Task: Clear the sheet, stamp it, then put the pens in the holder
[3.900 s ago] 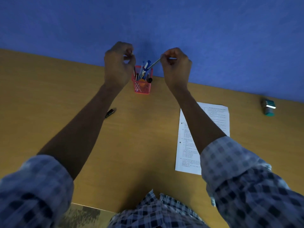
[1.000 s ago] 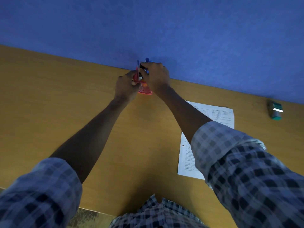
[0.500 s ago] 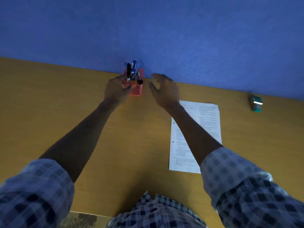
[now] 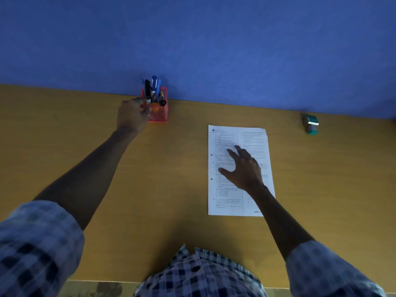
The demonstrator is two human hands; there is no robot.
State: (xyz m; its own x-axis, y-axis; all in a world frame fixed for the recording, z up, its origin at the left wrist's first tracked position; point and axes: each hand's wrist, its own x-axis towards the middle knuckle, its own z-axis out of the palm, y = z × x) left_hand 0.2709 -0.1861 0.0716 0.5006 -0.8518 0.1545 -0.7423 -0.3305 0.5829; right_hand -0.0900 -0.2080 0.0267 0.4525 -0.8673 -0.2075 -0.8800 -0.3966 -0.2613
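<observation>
The right hand (image 4: 244, 170) has left the pen holder (image 4: 158, 110) and drawn back toward the near right; it now lies with fingers spread over the printed sheet (image 4: 252, 136). A second ago it was closed over the pens (image 4: 153, 88) together with the left hand (image 4: 131, 116). The black pen that lay loose on the tabletop (image 4: 64, 125) to the left of the holder is gone from there. The left hand is now at the holder's left side, no longer raised above it.

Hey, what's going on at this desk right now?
A person is tidying a desk. Their left hand is at the red pen holder by the wall, which stands full of pens. Their right hand is spread open over the printed sheet. The stamp sits untouched to the right.
</observation>
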